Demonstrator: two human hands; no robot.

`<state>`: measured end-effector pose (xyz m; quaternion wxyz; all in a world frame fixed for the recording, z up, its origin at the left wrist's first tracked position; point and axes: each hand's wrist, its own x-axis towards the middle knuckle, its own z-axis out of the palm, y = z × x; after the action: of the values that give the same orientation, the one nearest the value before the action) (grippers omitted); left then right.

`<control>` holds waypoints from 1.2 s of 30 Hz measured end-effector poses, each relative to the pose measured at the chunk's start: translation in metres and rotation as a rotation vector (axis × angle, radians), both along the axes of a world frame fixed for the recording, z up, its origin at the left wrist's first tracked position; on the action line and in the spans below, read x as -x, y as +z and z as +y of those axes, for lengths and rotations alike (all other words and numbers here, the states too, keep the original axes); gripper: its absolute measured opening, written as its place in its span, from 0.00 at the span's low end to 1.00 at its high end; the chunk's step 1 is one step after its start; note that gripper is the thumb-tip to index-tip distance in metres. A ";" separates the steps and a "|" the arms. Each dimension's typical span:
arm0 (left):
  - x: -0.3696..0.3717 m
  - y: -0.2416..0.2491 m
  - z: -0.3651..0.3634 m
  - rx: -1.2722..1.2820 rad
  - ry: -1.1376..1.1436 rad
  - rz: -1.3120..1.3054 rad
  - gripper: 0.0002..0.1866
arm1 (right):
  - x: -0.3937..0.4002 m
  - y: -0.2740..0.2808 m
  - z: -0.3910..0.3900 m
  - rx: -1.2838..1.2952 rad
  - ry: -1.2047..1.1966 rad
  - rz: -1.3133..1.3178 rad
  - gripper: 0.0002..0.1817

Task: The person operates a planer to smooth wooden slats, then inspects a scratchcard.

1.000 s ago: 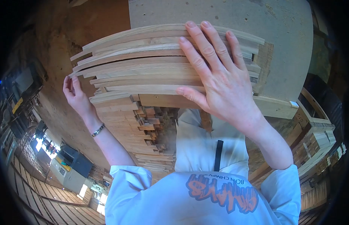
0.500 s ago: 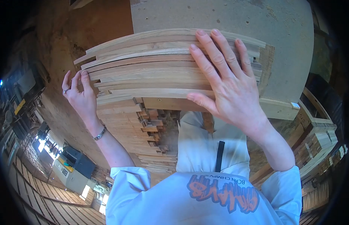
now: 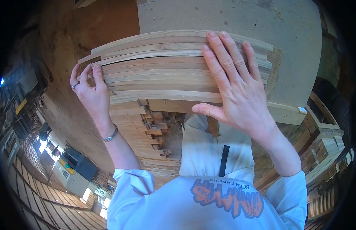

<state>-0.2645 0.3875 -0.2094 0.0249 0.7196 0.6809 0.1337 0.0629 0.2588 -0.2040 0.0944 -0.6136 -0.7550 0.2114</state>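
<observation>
Several long pale wooden strips (image 3: 155, 74) lie side by side on the grey tabletop (image 3: 224, 15), with their left ends stepped unevenly. My left hand (image 3: 94, 92), wearing a ring and a wrist chain, is at those left ends. Its fingers are bent and apart, and the fingertips touch the strip ends, partly hiding them. Across the right part of the strips my right hand (image 3: 239, 84) lies flat, fingers stretched out and thumb spread toward me. Under its palm the strips are hidden.
Below the table edge on my side, stacked wooden pieces (image 3: 128, 132) show stepped ends. At the right stands a wooden frame with more stacked wood (image 3: 327, 153). A grey machine (image 3: 76, 168) stands at the lower left, and the floor (image 3: 63, 99) is brown.
My left hand has moved right, against the strip ends. My right hand has shifted slightly right, still flat on the strips. The view has shifted a little.
</observation>
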 end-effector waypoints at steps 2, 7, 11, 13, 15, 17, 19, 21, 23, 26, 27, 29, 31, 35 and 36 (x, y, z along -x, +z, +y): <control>-0.001 0.000 0.002 -0.009 0.034 -0.019 0.20 | -0.001 0.000 0.000 0.003 -0.001 0.010 0.62; -0.006 0.011 0.010 -0.003 0.041 -0.053 0.23 | 0.000 0.001 0.001 0.019 -0.001 -0.002 0.62; 0.006 0.005 0.021 -0.071 0.091 -0.039 0.28 | -0.001 0.003 0.001 0.038 0.005 -0.022 0.61; 0.025 -0.002 0.034 0.026 0.231 -0.105 0.29 | -0.001 0.002 0.000 0.038 0.006 -0.012 0.61; 0.019 -0.007 0.033 0.034 0.223 -0.209 0.29 | -0.001 0.001 0.001 0.036 0.002 -0.010 0.61; 0.009 -0.004 0.029 0.042 0.237 -0.151 0.28 | -0.001 0.001 -0.001 0.039 -0.004 -0.008 0.61; 0.008 -0.005 0.028 0.036 0.233 -0.164 0.28 | -0.002 0.001 -0.003 0.033 -0.006 -0.024 0.60; 0.002 -0.004 0.026 0.035 0.237 -0.141 0.27 | -0.004 0.001 -0.004 0.029 -0.006 -0.029 0.60; 0.005 -0.005 0.026 0.045 0.228 -0.170 0.26 | -0.005 0.001 -0.004 0.035 -0.004 -0.029 0.59; -0.004 -0.009 0.020 -0.065 0.128 -0.128 0.24 | -0.004 0.001 -0.005 0.014 -0.048 0.040 0.61; -0.008 -0.007 0.017 -0.126 0.082 -0.094 0.23 | -0.005 0.001 -0.005 0.019 -0.045 0.033 0.61; -0.025 -0.002 0.004 -0.180 -0.037 0.004 0.17 | -0.004 0.001 -0.005 0.026 -0.042 0.029 0.61; -0.045 0.000 -0.014 -0.170 -0.074 0.051 0.14 | -0.004 0.001 -0.004 0.033 -0.041 0.033 0.61; -0.049 -0.003 -0.017 -0.157 -0.005 -0.030 0.11 | -0.004 0.001 -0.005 0.033 -0.041 0.039 0.60; -0.050 -0.003 -0.016 -0.146 -0.005 -0.060 0.11 | -0.004 0.001 -0.005 0.034 -0.040 0.038 0.60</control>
<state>-0.2140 0.3710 -0.2127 -0.0068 0.7169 0.6665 0.2044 0.0673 0.2543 -0.2032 0.1024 -0.6259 -0.7369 0.2338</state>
